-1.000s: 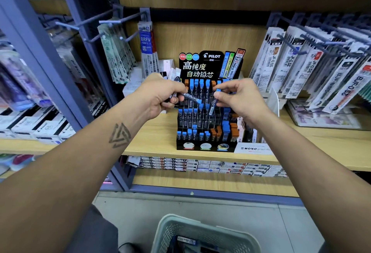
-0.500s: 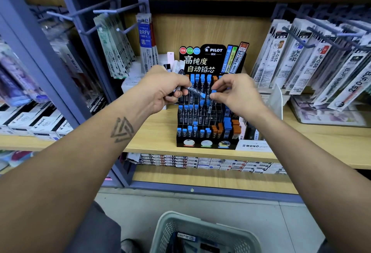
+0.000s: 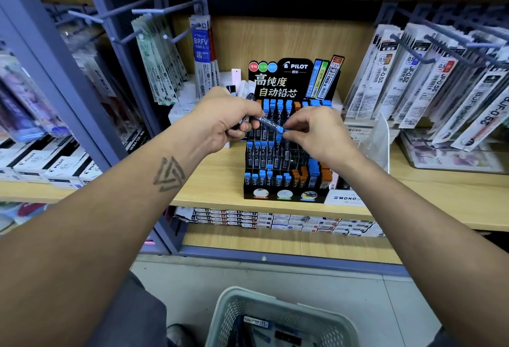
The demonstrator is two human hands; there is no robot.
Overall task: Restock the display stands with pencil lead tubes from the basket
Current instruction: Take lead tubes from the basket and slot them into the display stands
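A blue-capped lead tube (image 3: 271, 124) is held between the two hands, slanting down from the left hand (image 3: 228, 123) to the right hand (image 3: 311, 133). The left hand's fingers are curled around the dark end, and what may be further tubes are bunched in the same fist, though this cannot be told for certain. The tube's blue cap end is pinched by the right hand's thumb and forefinger. Both hands are held just in front of the upper rows of the stand (image 3: 286, 153), which sits on the shelf (image 3: 220, 181) beyond and below them.

The step in hand is judged to be a transfer from left to right before the tube is slotted. The tube should be released by the left hand only once the pinch at the cap is firm. It should then be turned upright, cap uppermost, to match the tubes already standing. An empty clear slot is best chosen in the middle rows, directly under the right hand, where gaps are seen beside blue-capped tubes. The tube should be lowered straight down, so that neighbours are not tipped. Orange-capped tubes are grouped below the right wrist, and blue ones are better not mixed among them.

The basket (image 3: 228, 311) lies on the floor, well below both hands, near the person, with more packets visible inside.
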